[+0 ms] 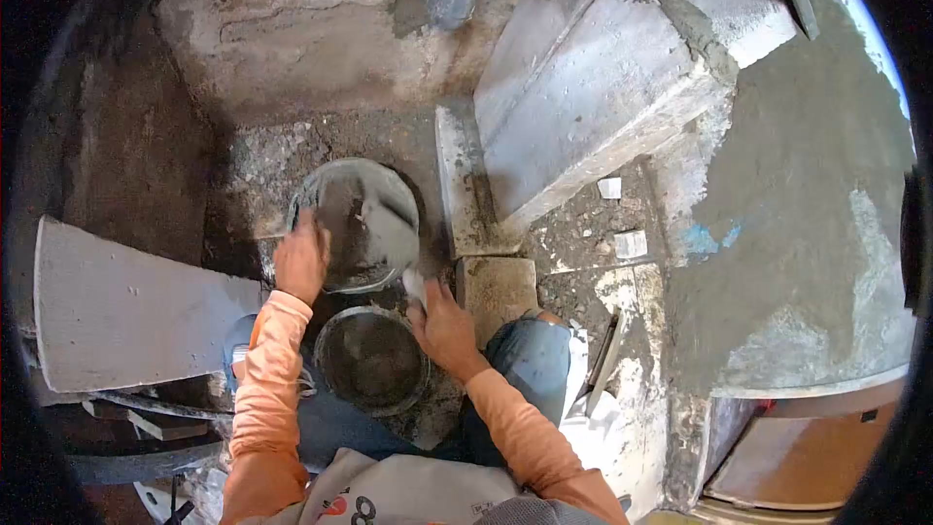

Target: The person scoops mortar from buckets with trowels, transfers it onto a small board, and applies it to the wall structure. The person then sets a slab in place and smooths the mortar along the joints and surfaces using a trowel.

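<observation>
A round bucket (397, 196) smeared with grey cement stands on the floor in front of me, wet grey residue on its inner wall. My left hand (303, 258) is closed at its left rim, the fingers slightly blurred. Near the lower right rim, my right hand (445, 331) is closed around a small whitish piece (414, 284), too blurred to name. Closer to my body, between my knees, sits a second round container (373, 360) with dark grey material inside. Whether the whitish piece touches the bucket, I cannot tell.
Left of me stands a pale slab (136, 306). Concrete steps (593, 87) rise at the upper right, beside a grey plastered surface (797, 185). A worn brush (453, 0) appears at the top. A long thin tool (606, 360) lies right of my knee.
</observation>
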The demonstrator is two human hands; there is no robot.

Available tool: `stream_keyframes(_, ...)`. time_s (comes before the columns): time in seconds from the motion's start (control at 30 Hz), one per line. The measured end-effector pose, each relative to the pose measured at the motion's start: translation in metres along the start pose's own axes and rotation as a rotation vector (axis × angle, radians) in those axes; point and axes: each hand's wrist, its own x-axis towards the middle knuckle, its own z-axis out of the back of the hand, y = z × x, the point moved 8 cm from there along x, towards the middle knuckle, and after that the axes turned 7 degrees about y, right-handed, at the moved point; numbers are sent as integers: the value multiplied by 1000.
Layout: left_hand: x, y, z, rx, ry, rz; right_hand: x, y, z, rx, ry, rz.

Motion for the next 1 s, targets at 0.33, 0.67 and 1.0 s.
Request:
stream_keyframes(0.33, -7, 4, 41, -40, -83, -2, 29, 42, 131, -20, -595, 240)
stream_keyframes(0.67, -12, -8, 47, -113, -86, -64, 174, 60, 288, -54, -1024, 316)
stream_keyframes(1.0, -11, -18, 45, -127, -59, -69, 157, 70, 286, 208, -1232, 398)
